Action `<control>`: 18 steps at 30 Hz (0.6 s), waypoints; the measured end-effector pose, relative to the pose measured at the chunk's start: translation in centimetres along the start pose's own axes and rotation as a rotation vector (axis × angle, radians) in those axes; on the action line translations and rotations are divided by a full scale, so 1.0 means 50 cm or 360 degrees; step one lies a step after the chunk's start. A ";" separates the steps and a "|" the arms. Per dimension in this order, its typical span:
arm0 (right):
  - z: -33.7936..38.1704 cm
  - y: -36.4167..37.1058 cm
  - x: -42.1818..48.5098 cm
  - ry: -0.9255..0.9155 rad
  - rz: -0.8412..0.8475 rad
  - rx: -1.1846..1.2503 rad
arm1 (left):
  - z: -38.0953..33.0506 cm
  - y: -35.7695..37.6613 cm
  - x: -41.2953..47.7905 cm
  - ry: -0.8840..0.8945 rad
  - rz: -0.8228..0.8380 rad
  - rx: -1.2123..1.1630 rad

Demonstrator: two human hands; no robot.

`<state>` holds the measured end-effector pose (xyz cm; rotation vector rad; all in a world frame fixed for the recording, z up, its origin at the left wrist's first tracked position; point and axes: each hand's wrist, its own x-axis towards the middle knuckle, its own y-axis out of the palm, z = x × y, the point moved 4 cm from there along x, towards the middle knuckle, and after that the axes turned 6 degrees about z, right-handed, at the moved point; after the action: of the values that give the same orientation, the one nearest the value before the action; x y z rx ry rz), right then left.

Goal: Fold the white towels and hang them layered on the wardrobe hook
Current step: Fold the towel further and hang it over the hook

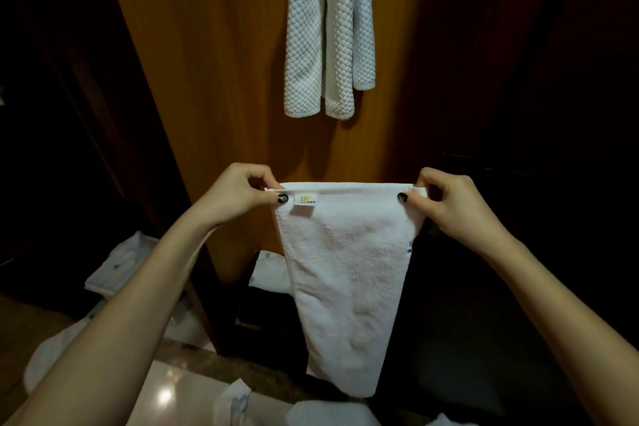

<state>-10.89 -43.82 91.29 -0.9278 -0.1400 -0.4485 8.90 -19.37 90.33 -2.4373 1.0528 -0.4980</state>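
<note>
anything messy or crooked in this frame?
Two things. The patterned towel on the wardrobe panel hangs unevenly, its right strip ending higher than the left. White items lie scattered on the floor. The white towel, pinched by the left hand and right hand, hangs level.

Hotel-like room: wood wardrobe panel point(221, 79), hanging towel point(328, 28).

Held towel point(345, 273) soft terry cloth; hanging towel point(328, 28) waffle-textured; wardrobe panel point(214, 79) smooth wood; floor point(179, 387) glossy.
</note>
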 end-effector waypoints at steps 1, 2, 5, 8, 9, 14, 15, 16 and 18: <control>0.002 0.001 0.002 0.0007 -0.0002 0.0016 | 0.002 -0.003 0.000 -0.0013 -0.0054 -0.0025; 0.006 0.002 0.004 0.0007 0.0000 0.0022 | 0.005 -0.007 0.000 -0.0029 -0.0104 -0.0041; 0.017 0.005 0.009 -0.0014 0.0005 -0.0005 | 0.011 -0.012 -0.002 -0.0050 -0.0196 -0.0077; 0.023 0.003 0.016 -0.0043 -0.0036 -0.0037 | 0.017 -0.013 -0.007 -0.0048 -0.0226 -0.0306; 0.023 0.002 0.020 -0.0027 -0.0035 -0.0044 | 0.019 -0.012 -0.011 -0.0040 -0.0222 -0.0444; 0.007 0.025 0.036 0.0072 0.0063 -0.0146 | 0.046 -0.008 -0.008 -0.0043 -0.0300 -0.0385; 0.003 0.038 0.037 0.0076 0.0077 -0.0191 | 0.051 -0.004 -0.004 -0.0068 -0.0310 -0.0184; -0.004 0.051 0.038 0.0093 0.0086 -0.0234 | 0.055 0.002 0.000 -0.0101 -0.0313 -0.0019; -0.019 0.076 0.039 0.0222 0.0106 -0.0148 | 0.060 0.017 0.001 -0.0172 -0.0339 0.0107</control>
<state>-7.56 -43.23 88.49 -0.9858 0.0391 -0.4592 9.87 -19.21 87.36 -2.4983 0.7251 -0.4557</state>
